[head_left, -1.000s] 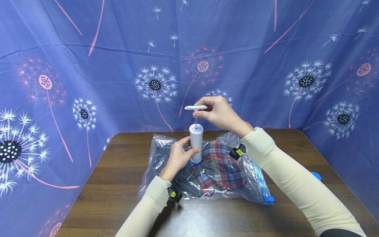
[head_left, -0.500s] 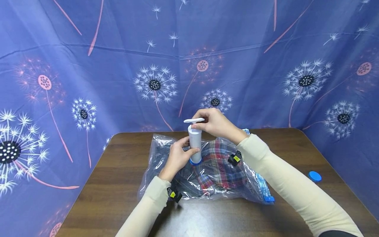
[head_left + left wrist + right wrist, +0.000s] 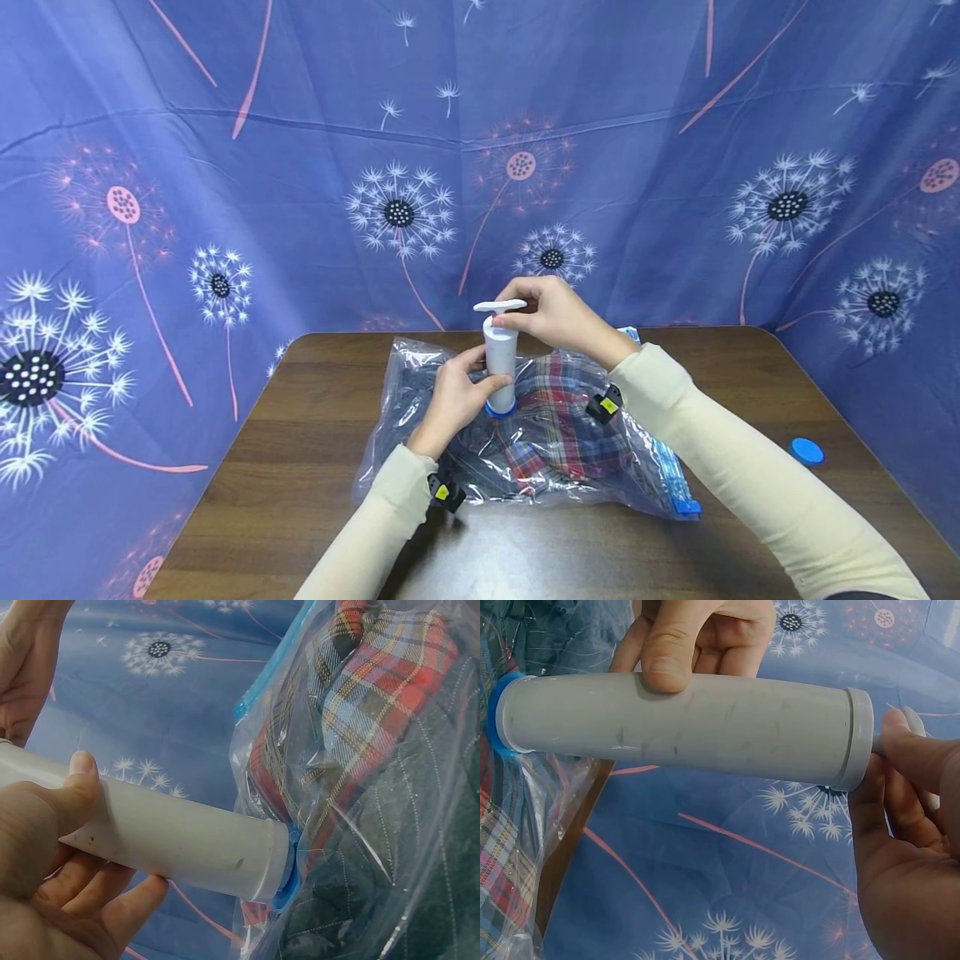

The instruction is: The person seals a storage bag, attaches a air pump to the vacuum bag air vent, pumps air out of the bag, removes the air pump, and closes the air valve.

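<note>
A white hand pump [image 3: 501,354] stands upright on the blue valve [image 3: 500,411] of a clear plastic vacuum bag [image 3: 465,487]. Inside the bag lie a plaid garment [image 3: 566,417] and dark quilted cloth [image 3: 420,795]. My left hand [image 3: 459,393] grips the pump's barrel, its thumb across the near side in the right wrist view. At the top, my right hand [image 3: 551,315] holds the white T-shaped handle [image 3: 495,307]. Only a short length of rod shows between handle and barrel. Part of the handle is hidden behind the right fingers.
A round blue cap [image 3: 807,452] lies on the brown wooden table [image 3: 285,467], toward the right. The bag's blue zip edge [image 3: 675,479] runs along its right side, with a blue slider [image 3: 686,507] at the front corner. A blue dandelion-print cloth [image 3: 315,208] hangs behind.
My right hand has moved down with the pump handle, and the long stretch of rod seen earlier has slid into the barrel. The left hand keeps its grip on the barrel.
</note>
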{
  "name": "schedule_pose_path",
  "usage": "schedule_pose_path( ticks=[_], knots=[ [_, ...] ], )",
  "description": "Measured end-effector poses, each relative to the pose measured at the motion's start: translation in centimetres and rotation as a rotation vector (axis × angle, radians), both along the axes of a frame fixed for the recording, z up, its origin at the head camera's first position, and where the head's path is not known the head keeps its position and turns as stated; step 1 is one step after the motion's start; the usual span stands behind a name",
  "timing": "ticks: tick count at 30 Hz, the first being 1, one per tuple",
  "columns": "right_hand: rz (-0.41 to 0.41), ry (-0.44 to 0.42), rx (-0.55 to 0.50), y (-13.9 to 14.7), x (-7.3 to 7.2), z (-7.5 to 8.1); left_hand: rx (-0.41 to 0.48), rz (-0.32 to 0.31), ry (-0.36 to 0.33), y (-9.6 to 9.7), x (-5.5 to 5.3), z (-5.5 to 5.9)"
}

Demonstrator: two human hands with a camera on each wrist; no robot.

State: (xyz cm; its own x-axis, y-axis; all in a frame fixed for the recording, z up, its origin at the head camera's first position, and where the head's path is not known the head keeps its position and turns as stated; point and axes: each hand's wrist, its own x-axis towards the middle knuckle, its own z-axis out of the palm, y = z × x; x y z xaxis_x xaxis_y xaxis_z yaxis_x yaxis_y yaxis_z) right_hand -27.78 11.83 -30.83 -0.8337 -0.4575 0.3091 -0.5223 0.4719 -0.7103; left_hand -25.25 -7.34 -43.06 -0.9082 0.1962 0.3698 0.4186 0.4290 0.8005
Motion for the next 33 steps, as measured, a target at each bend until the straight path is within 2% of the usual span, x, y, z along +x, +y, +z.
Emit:
schedule_pose_path(
  ticks=[10,17,25,33],
  knots=[
    [0.032,0.013,-0.055,-0.34,-0.17,-0.46,-0.012,0.01,-0.01,-0.23,0.12,0.08],
    [0.057,-0.012,-0.074,-0.87,0.04,-0.26,0.019,0.026,-0.013,-0.57,0.35,0.04],
    [0.013,-0.015,-0.077,0.08,0.26,-0.61,0.011,-0.02,-0.016,0.18,0.12,-0.18],
    [0.035,0.01,-0.078,-0.25,0.35,-0.13,0.016,0.007,-0.014,-0.05,0.19,0.04]
  ],
)
